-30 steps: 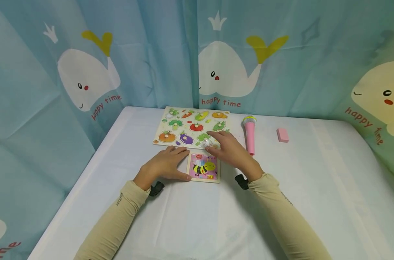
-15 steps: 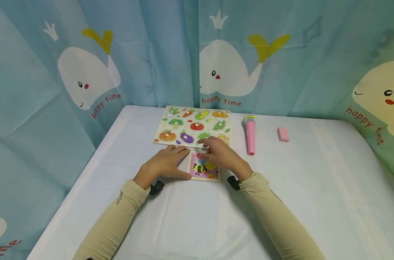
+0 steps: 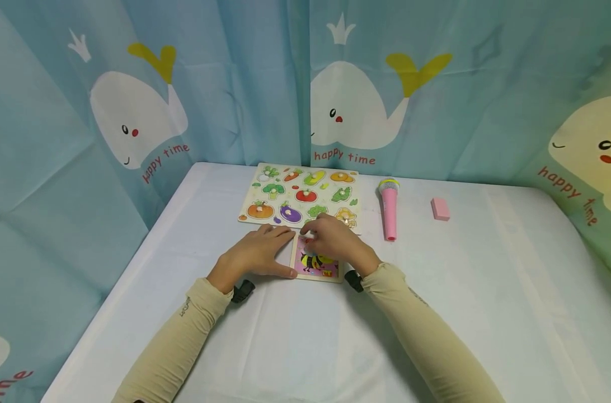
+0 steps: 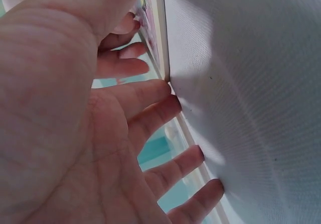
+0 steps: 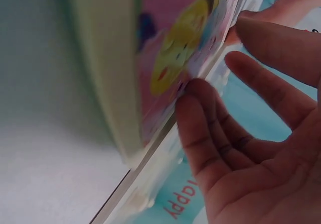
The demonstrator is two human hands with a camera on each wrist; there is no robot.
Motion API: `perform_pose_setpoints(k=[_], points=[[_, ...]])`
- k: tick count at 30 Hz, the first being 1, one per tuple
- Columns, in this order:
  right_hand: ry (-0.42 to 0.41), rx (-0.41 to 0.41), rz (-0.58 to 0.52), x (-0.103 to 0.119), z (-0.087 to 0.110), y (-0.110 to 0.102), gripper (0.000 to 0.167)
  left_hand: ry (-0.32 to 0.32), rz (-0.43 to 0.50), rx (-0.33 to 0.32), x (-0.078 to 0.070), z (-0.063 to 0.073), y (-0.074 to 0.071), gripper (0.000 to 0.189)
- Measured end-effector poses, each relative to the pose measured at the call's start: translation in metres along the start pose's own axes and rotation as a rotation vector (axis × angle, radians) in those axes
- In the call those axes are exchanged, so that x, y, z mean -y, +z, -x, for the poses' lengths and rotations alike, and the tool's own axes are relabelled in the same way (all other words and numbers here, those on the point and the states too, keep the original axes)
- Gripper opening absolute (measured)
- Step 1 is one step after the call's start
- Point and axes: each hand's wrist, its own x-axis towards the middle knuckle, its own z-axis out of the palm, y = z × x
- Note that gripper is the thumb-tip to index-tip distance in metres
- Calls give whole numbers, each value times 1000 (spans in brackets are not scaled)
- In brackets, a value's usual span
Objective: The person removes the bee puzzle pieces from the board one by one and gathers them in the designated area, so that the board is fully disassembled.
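Observation:
A small square bee puzzle (image 3: 313, 263) in a pale wooden frame lies flat on the white-covered table. My left hand (image 3: 254, 253) rests at its left side, thumb at the lower left corner and forefinger at the upper left. In the left wrist view its spread fingertips (image 4: 173, 103) touch the cloth along the puzzle's edge. Over the puzzle's upper right is my right hand (image 3: 333, 238), hiding part of the picture. The right wrist view shows its rear fingers (image 5: 193, 128) bent at the picture's edge, while thumb and forefinger reach out apart with nothing between them.
Just behind the puzzle lies a vegetable peg board (image 3: 305, 196), its front edge close to the hands. A pink toy microphone (image 3: 389, 212) and a pink block (image 3: 440, 209) lie to the right. A blue whale-print curtain (image 3: 255, 84) hangs behind the table.
My right hand has moved left and slightly toward me, off the peg board's front corner and over the bee puzzle. My left hand and the puzzle have stayed in place.

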Motion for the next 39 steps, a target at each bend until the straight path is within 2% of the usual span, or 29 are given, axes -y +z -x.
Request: perform_pose_setpoints(k=[4,12,27,34,39], points=[[25,35,37,3,-3,0,25,5,-6,-2,0,-2,0,99],[-15,24,62,6,-4,0,21,11,-20,-8,0,-3,-1,100],[69,77,80,12,-1,6,26,-11,-20,-7,1,-3,2,101],[23,54,75,13,3,8,23,-20,-24,-2,0,0,2,101],[44,65,49,9,2,6,27,-9,-32,-9,0,-1,2,100]])
